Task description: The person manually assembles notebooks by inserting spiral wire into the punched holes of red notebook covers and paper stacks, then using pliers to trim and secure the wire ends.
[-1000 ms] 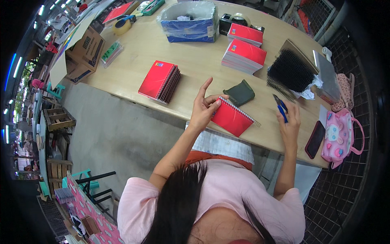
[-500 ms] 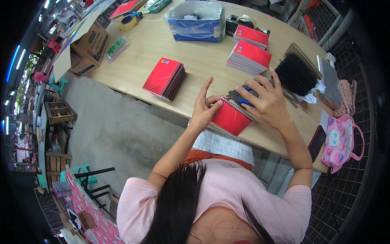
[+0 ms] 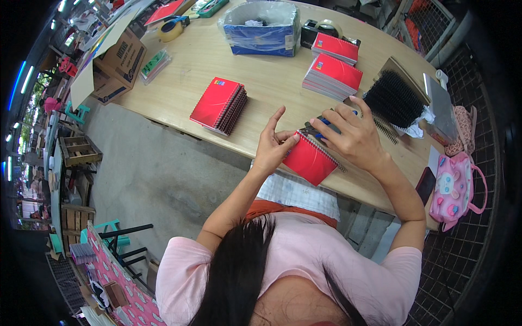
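Observation:
My left hand (image 3: 273,142) pinches the corner of a small red notebook (image 3: 311,161) between thumb and fingers, with the index finger pointing up. A wire coil runs along the notebook's upper right edge, and its loose end sticks out past the lower right corner. In my right hand (image 3: 353,133) are pliers (image 3: 333,120) with blue handles, the fingers closed round them. The jaws of the pliers are at the top end of the coil, close to my left thumb; whether they grip the wire cannot be told.
A stack of red notebooks (image 3: 219,106) stands left of my hands, more stacks (image 3: 333,73) beyond them. Black coils (image 3: 392,99) lie to the right, beside a pink bag (image 3: 454,187) and a phone (image 3: 426,185). Further back are a blue plastic-lined box (image 3: 260,39) and a cardboard box (image 3: 120,62).
My right hand has turned and shifted slightly left and down, and the pliers' handles have tilted with it. The notebook and my left hand have moved only a little.

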### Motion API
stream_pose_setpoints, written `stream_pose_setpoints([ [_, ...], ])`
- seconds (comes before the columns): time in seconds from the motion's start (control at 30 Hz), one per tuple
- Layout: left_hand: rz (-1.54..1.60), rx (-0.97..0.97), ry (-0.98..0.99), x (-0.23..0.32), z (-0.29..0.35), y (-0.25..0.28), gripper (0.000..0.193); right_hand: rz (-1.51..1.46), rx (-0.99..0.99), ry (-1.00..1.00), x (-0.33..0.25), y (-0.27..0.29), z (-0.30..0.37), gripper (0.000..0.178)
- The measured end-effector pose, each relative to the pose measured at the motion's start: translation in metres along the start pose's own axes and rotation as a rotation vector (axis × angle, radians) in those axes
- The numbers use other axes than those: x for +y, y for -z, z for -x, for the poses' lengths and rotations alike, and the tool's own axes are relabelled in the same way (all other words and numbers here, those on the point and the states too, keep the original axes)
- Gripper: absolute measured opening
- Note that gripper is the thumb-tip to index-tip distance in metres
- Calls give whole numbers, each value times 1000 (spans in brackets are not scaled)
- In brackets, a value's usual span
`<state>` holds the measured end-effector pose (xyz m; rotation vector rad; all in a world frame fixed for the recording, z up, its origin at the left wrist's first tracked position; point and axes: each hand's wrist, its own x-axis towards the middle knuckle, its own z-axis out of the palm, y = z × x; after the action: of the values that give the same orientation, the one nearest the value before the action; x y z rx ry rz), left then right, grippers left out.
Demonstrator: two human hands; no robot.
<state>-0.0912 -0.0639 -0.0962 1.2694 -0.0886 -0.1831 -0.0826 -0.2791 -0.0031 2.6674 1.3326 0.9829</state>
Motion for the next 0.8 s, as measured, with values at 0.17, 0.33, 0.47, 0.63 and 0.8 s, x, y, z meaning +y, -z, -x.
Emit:
stream_pose_setpoints([
  [0.17, -26, 15, 47, 4, 0, -2, 81, 2, -5, 27, 2, -3, 0, 28],
  [0.33, -1, 9, 25, 0, -1, 0, 82, -36, -98, -2, 1, -6, 6, 29],
  [0.47, -9, 18, 31, 1, -2, 3, 82, -38, -38, -33, 3, 1, -2, 28],
  [0.63, -35, 8, 45, 3, -3, 4, 83, 27, 35, 66, 2, -7, -5, 28],
  [0.8, -89, 62, -49, 2, -1, 1, 81, -163, -173, -148, 0, -8, 5, 34],
])
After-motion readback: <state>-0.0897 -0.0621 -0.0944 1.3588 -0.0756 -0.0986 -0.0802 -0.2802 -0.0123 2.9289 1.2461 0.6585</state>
